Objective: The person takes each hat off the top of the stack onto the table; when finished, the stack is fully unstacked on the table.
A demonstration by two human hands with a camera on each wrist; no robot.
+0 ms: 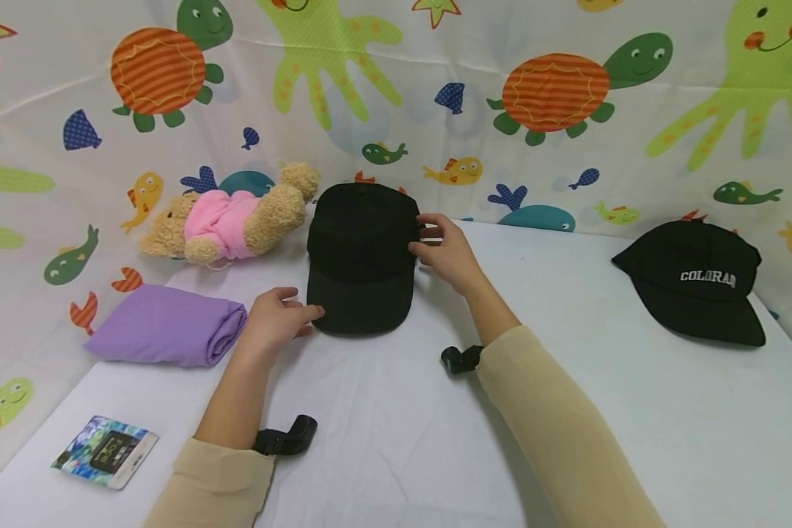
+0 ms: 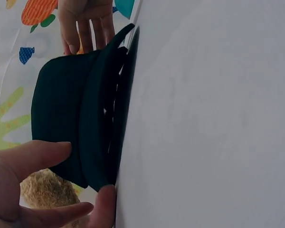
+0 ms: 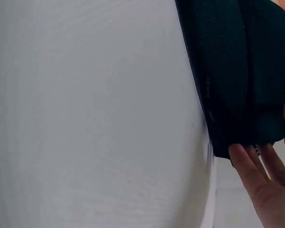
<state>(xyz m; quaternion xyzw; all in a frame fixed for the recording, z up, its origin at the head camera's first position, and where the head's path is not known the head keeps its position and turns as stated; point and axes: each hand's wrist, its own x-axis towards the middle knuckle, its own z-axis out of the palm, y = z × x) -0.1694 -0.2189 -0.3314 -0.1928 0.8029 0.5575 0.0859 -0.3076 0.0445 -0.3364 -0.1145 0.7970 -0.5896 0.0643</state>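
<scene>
Fingers, left hand (image 1: pixel 273 317): parted and relaxed, at the left edge of a cap's brim; contact apparent, firm grip not made out

Fingers, right hand (image 1: pixel 445 257): parted, lightly bent, tips at the right side of the crown; apparently touching, no squeeze to be seen

Bench (image 1: pixel 383 440): white-covered, carrying the items below

Packet (image 1: pixel 105 452): flat, blue-patterned, dark label; near left, apart from both hands

Purple cloth (image 1: pixel 161 326): folded to a bundle, just beside the left hand; the left wrist should pass without dragging it

Black cap (image 1: pixel 363 235): one, plain; between the two hands, toward the far side of the bench, brim to the person, crown upright; whether the whole underside meets the bench cannot be told. Handling, as judged: brim likely stiff, crown likely soft; best to steer by the brim, keep the crown side to a light touch so it does not dent, and move both hands together to hold the cap level and square

Second cap (image 1: pixel 696 279): one, black, white lettering; far right, well apart from the hands

Plush bear (image 1: pixel 227 220): one, pink top; lying down behind the cloth, a foot near the crown, so any leftward swing could brush it

Backdrop (image 1: pixel 369 66): printed sea animals, behind all
</scene>
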